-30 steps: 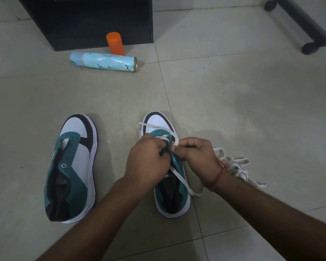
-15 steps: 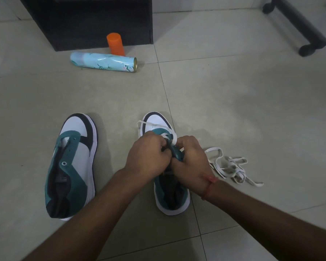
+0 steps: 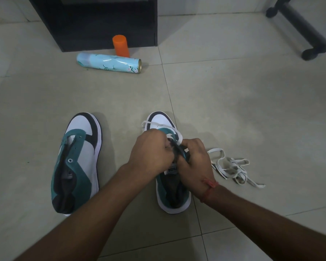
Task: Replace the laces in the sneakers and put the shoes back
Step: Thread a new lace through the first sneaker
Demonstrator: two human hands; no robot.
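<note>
Two teal, white and black sneakers stand on the tiled floor, toes pointing away from me. The left sneaker (image 3: 77,161) has bare eyelets and no lace. Both hands work over the right sneaker (image 3: 172,196). My left hand (image 3: 151,153) is curled at the upper eyelets, and my right hand (image 3: 196,161) grips the tongue and the shoe's right flap. A white lace (image 3: 174,135) crosses the lowest eyelets near the toe. What my left fingers pinch is hidden. A loose white lace (image 3: 231,167) lies heaped on the floor right of the shoe.
A light blue spray can (image 3: 109,63) lies on its side farther off, with an orange cap (image 3: 120,45) standing behind it. A dark cabinet (image 3: 94,21) stands at the back. A black wheeled chair base (image 3: 307,32) is at the back right.
My right hand has moved from pulling the lace at the shoe's right side onto the tongue, closing against my left hand. The lace strand that ran down the shoe's right side is gone from view.
</note>
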